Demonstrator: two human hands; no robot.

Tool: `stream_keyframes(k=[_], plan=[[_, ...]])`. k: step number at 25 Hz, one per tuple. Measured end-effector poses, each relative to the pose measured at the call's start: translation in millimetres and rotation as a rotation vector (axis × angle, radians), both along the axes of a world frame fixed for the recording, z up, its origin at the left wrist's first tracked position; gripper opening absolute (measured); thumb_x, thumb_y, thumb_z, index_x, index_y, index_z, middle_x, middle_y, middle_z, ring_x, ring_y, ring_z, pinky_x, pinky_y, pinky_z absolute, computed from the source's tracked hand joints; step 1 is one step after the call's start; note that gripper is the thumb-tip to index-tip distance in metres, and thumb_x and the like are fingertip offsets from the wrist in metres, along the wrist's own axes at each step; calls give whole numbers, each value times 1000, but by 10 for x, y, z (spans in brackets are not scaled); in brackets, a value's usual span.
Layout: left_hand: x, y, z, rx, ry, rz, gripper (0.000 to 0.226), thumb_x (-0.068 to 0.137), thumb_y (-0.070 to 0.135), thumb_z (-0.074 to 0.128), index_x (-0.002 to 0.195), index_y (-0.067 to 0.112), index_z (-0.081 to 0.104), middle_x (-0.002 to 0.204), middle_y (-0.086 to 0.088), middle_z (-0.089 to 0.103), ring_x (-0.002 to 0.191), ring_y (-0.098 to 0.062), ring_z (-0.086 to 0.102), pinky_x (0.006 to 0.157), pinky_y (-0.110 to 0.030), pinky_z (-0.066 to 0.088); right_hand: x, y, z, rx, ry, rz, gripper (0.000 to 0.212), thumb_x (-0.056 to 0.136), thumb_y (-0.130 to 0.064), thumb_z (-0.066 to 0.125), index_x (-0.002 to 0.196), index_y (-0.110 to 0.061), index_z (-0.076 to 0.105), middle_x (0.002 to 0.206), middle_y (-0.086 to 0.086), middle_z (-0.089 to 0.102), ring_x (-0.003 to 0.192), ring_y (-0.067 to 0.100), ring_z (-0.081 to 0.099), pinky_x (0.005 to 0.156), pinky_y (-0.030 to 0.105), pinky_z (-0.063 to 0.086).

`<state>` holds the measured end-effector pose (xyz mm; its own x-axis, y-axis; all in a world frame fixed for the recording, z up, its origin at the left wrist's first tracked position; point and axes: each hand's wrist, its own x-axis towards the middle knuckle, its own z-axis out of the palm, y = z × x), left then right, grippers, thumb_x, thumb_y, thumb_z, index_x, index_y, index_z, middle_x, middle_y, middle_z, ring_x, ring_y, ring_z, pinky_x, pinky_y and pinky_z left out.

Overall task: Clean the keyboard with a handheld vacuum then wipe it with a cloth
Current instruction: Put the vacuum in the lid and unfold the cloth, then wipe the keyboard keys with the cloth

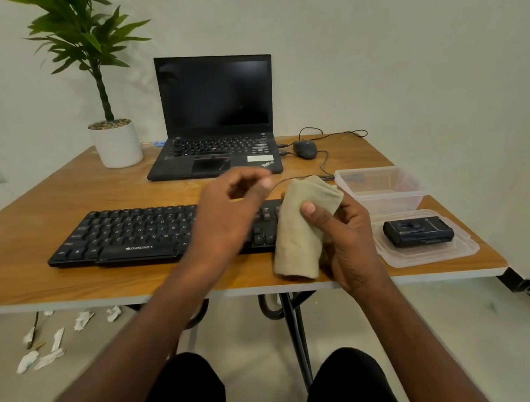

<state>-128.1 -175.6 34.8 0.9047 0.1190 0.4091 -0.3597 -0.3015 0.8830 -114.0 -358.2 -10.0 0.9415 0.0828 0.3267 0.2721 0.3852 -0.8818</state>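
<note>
Keyboard (127,235) right end hidden behind hands: right (343,226) grips cloth (303,226), left (226,213) loosely curled, empty.

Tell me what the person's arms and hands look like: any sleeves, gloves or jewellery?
Both forearms are bare to the frame's edge, with no sleeves in view. The left hand and right hand wear no gloves, and no rings, watch or bracelets show.
</note>
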Motion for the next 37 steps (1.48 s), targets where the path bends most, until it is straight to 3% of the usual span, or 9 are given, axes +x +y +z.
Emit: stream_keyframes(k=[3,7,9,12,16,19,23,26,37], plan=[[74,808,-42,228,-56,210,20,104,30,64,123,30,72,122,14,71,113,2,63,86,-12,43,-8,118,125,-128,42,-90,41,84,-30,80,122,-20,68,116,6,77,108,28,74,86,50,62],[113,2010,-192,292,-70,357,16,106,29,62,117,29,74,118,11,74,113,-2,64,101,-39,50,116,579,357,-406,-47,-215,33,89,-39,79,119,-26,73,109,-6,77,98,15,75,78,40,64],[47,2499,-283,290,26,331,24,104,42,63,125,33,71,129,12,70,121,-5,62,103,-39,50,251,984,421,-620,-124,-240,34,92,-40,76,124,-27,72,113,-16,73,97,3,69,77,27,59],[-11,2916,-424,240,265,114,90,76,75,77,152,41,45,156,18,50,141,-15,50,108,-38,47,478,1635,484,-866,-264,-208,30,94,-30,75,124,-24,74,108,-16,69,87,-9,58,72,13,44],[64,3100,-510,291,456,-151,152,44,54,100,164,46,8,165,27,30,142,2,41,109,-15,40,755,2510,479,-1029,-440,-94,33,90,-27,76,123,-26,75,114,-8,75,99,6,65,87,26,53],[113,3092,-521,294,471,-205,152,56,26,105,163,50,-1,160,22,41,131,6,54,108,-15,46,896,2995,434,-1134,-499,-51,33,88,-33,77,121,-31,75,115,-5,75,105,13,67,90,33,54],[100,3091,-523,289,431,-127,148,51,41,108,158,57,6,157,14,47,137,-8,54,117,-38,46,997,3128,417,-1290,-545,81,30,94,-29,74,123,-26,76,117,0,76,108,17,66,93,35,53],[101,3100,-520,317,423,-112,141,51,44,107,154,59,11,162,15,40,143,-11,45,120,-38,41,1119,3116,616,-1530,-586,150,30,94,-26,74,124,-23,75,120,1,73,109,17,64,87,29,48],[88,3058,-495,301,414,-123,141,55,40,106,157,54,8,159,6,42,142,-15,48,119,-44,44,980,3329,740,-1592,-718,148,24,88,-28,77,111,-26,80,101,1,75,90,17,66,77,35,58]])
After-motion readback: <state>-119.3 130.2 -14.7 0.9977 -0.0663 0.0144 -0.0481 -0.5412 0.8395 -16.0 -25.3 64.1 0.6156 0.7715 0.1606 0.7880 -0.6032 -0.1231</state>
